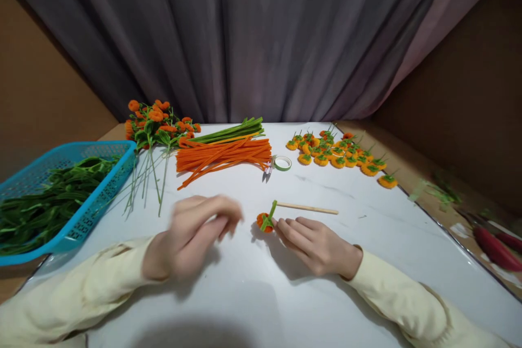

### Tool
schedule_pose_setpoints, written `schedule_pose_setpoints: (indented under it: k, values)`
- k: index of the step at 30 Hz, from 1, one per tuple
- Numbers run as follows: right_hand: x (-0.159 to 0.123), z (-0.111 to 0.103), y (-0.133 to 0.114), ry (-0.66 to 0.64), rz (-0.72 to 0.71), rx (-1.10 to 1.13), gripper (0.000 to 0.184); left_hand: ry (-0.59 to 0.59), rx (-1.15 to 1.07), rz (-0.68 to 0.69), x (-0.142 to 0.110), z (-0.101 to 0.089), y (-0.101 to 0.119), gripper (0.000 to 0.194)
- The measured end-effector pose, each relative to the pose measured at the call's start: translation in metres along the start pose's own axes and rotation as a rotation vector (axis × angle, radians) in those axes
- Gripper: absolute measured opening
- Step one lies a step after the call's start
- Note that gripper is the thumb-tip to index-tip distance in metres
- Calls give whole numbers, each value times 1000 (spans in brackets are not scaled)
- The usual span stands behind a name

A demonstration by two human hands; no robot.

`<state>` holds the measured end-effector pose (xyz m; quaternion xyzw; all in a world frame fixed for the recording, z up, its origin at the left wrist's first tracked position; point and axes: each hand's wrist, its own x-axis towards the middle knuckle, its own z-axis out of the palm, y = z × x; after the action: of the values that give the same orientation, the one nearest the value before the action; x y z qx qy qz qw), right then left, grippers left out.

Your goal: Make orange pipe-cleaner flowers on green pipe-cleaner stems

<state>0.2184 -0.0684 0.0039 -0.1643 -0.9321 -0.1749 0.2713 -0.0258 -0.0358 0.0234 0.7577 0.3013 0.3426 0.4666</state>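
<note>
Between the fingertips of my right hand (314, 242) is a small orange fuzzy pipe-cleaner flower (263, 222) with green strips on top, one strip standing up. My left hand (199, 231) is in the air to the left of the flower, apart from it. Motion smears its bent fingers, and I cannot make out whether anything is in them. Just beyond my right hand lies a thin wooden stick (312, 208), its left end close to the upright green strip.
Orange pipe cleaners (224, 156), green pipe cleaners (228, 131), small scissors (267, 171) and a tape roll (283, 163) lie behind. Orange flowers on stems (155, 115) and a blue basket (77, 228) of green leaves are left. Several flower heads (337, 162) and red-handled pliers (495, 247) are right.
</note>
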Motion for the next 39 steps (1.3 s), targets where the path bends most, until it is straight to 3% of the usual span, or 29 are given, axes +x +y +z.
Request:
schedule_pose_setpoints:
  k: [3,6,8,15,17,19,22,25,27,30,34,39]
  values:
    - [1,-2,-1,7,-16,-36,34,-153,-281,-197,10,8,-12,30]
    - [0,-2,-1,2,-27,-48,35,-338,-658,-397,16,20,-21,57]
    - [-1,-1,-2,-1,-28,-39,35,-346,-684,-406,15,27,-22,62]
    - [2,0,-3,7,-26,28,27,-255,-595,-396,10,37,-20,50]
    - [3,-1,-3,54,40,74,15,-251,-569,-386,10,37,-20,49]
    - [5,-4,-2,155,193,159,9,-265,-564,-381,11,35,-21,48]
    - [8,-8,2,300,530,365,14,-343,-662,-394,13,31,-20,45]
    - [11,-11,7,283,762,562,19,-486,-825,-427,15,29,-21,35]
    - [12,-11,8,208,756,686,22,-572,-899,-466,17,28,-22,29]
    - [13,-8,4,120,633,819,24,-644,-931,-514,18,28,-24,30]
    - [15,-8,-2,83,608,822,17,-621,-856,-503,18,27,-26,30]
    - [15,-6,-3,13,659,757,12,-428,-602,-368,14,31,-18,39]
